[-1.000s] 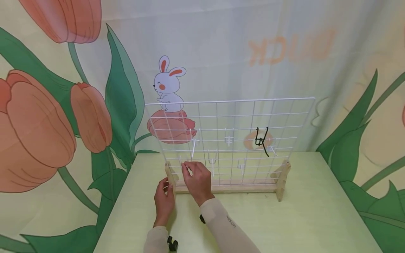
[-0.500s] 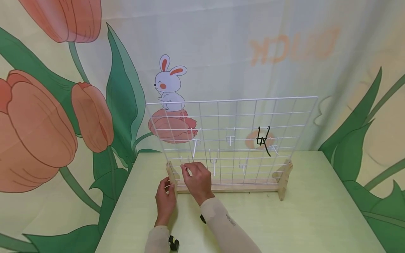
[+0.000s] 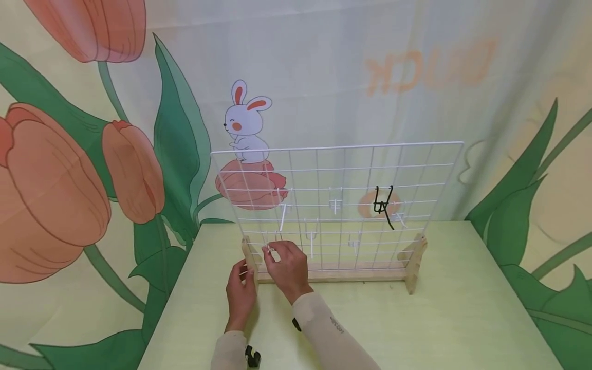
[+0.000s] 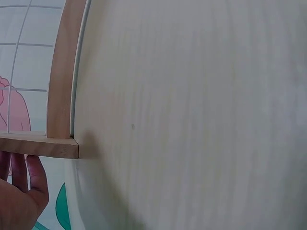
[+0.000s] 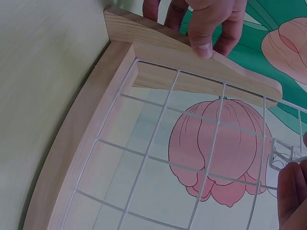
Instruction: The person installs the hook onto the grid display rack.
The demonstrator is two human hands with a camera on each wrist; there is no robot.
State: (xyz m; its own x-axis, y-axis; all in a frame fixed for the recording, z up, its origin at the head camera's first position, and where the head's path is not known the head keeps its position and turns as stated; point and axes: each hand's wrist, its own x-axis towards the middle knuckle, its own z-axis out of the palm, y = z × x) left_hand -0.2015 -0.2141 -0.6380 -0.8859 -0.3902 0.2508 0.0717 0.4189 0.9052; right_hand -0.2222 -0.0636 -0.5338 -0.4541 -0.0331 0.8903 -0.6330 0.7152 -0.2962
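Observation:
A white wire grid panel point(image 3: 344, 148) stands upright in a wooden base point(image 3: 333, 275) on the table. My right hand point(image 3: 290, 267) pinches a small white wire hook point(image 5: 283, 152) between thumb and fingertips, at the lower left of the grid. The fingertips hide part of this hook, and I cannot tell whether it is seated on a wire. My left hand point(image 3: 241, 297) grips the base's left wooden foot point(image 5: 158, 32), its fingers against the outer side. In the left wrist view the fingers point(image 4: 37, 175) touch that foot from outside.
Several other white hooks, such as this long one point(image 3: 283, 217), hang on the grid. A black hook point(image 3: 381, 207) hangs at the right. Behind the pale table point(image 3: 444, 329) is a curtain point(image 3: 324, 67) printed with tulips and a rabbit.
My right hand has moved slightly down with the white hook between its fingers. The left hand stays at the wooden foot.

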